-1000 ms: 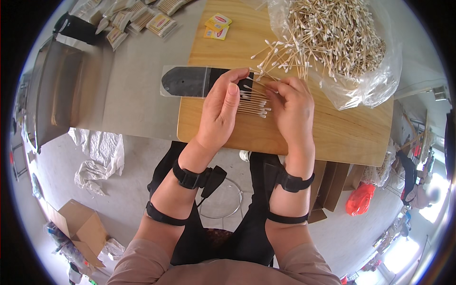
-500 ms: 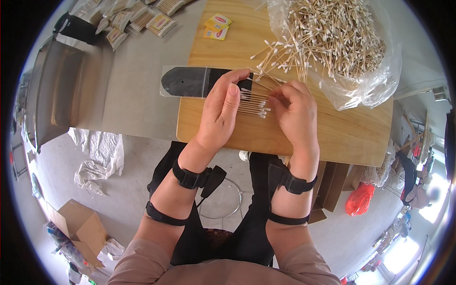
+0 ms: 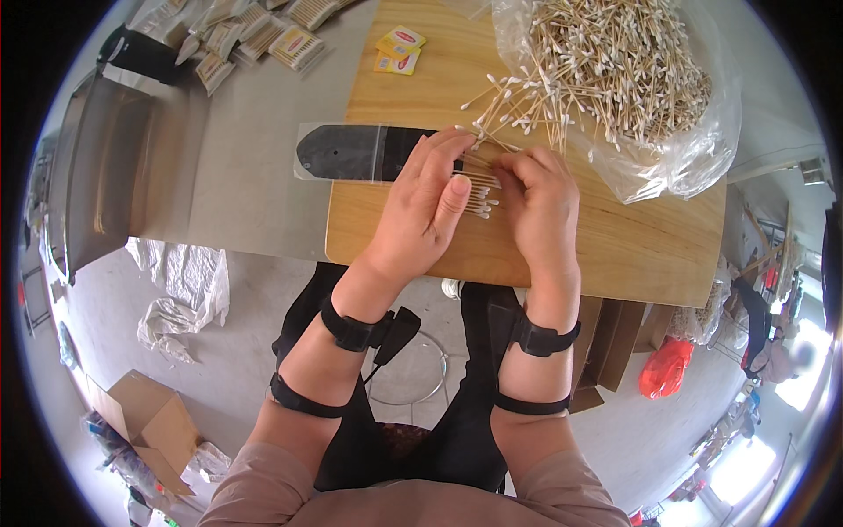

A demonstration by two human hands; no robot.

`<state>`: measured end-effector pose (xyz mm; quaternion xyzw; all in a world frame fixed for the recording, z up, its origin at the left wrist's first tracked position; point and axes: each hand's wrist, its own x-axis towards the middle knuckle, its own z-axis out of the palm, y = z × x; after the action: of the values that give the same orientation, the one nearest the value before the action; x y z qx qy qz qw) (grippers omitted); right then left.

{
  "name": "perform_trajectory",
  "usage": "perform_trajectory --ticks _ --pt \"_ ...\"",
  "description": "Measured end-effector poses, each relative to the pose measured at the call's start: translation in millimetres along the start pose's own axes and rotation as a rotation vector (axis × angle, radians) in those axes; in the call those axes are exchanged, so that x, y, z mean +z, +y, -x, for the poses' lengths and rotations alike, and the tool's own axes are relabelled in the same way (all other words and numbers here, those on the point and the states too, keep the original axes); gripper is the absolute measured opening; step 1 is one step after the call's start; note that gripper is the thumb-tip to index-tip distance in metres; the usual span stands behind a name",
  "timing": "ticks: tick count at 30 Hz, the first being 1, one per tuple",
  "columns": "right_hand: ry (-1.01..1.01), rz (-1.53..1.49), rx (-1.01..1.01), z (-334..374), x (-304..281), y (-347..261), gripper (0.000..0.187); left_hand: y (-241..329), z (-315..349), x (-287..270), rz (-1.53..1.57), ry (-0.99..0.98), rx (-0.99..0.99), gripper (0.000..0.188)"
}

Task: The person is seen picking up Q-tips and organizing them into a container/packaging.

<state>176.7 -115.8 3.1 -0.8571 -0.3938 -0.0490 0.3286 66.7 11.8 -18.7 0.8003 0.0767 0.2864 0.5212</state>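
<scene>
Flat on the wooden board (image 3: 395,241), a row of cotton swabs (image 3: 482,204) lies side by side, their white tips pointing right. My left hand (image 3: 413,211) rests over the row's left part, fingers stretched out and thumb raised apart. It hides the swabs' other ends. From under this hand a black round-ended strip in a clear sleeve (image 3: 338,151) sticks out to the left. My right hand (image 3: 546,202) is at the row's right end, thumb and fingertips pinched at cotton swabs there; how many they hold is hidden.
A large heap of cotton swabs (image 3: 623,75) fills an open clear plastic bag (image 3: 676,180) at the far right. Loose swabs spill toward my hands. Two yellow cards (image 3: 399,51) lie at the back. Packed swabs (image 3: 294,46) and a metal tray (image 3: 110,167) are left.
My left hand has shifted slightly right, covering more of the row. My right hand has moved a little left, so the two hands are closer.
</scene>
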Motion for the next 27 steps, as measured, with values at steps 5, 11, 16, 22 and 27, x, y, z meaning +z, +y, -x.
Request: perform_trajectory --ticks 5,11,16,22,27 --pt "-0.062 -0.096 -0.042 1.4 1.7 -1.9 0.007 5.2 0.8 -3.5 -0.093 -0.076 -0.010 0.038" --pt "0.162 -0.560 0.248 16.8 15.3 -14.6 0.017 -2.4 1.7 -4.9 0.300 0.011 -0.214 0.055" --pt "0.113 -0.808 0.367 19.8 21.4 -34.3 0.040 -3.1 0.0 -1.9 0.754 0.092 -0.286 0.066" --pt "0.121 -0.894 0.375 15.8 33.8 -43.2 0.059 6.8 0.2 -0.8 0.783 0.112 -0.332 0.068" --pt "0.162 -0.958 0.349 13.6 40.6 -47.1 0.050 5.4 0.2 -4.9 0.772 0.157 -0.325 0.065"
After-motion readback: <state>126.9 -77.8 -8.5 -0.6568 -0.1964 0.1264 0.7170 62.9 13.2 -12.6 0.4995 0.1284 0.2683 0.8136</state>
